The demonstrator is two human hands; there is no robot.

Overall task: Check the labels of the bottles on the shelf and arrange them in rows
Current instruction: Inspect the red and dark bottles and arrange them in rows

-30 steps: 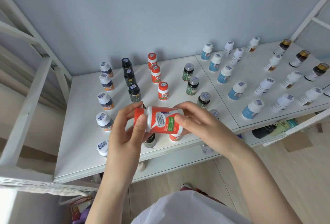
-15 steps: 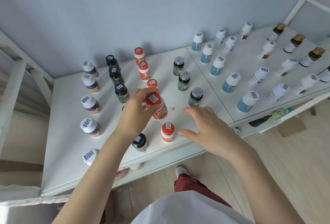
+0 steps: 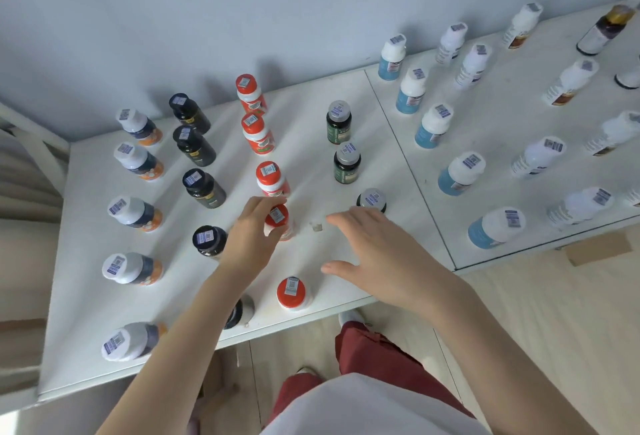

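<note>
Head view, step: left hand [image 3: 251, 226] is setting the red-capped bottle [image 3: 277, 218] upright on the shelf [image 3: 86, 330], fingers curling round its cap.
Right hand [image 3: 374, 251]: hovering just right of the grip, fingers spread, holding nothing.
Next move: releasing calls for lining it up with the red row beyond the grip.
Change: a second ago both hands were holding it sideways.

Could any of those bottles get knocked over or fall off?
Maybe. The left hand holds a red-capped bottle in a tight row; setting it down crookedly might bump the red bottle behind. The left forearm passes over a black bottle near the front of the shelf and could sweep it off. The open right hand is close to a grey-capped bottle.
</note>
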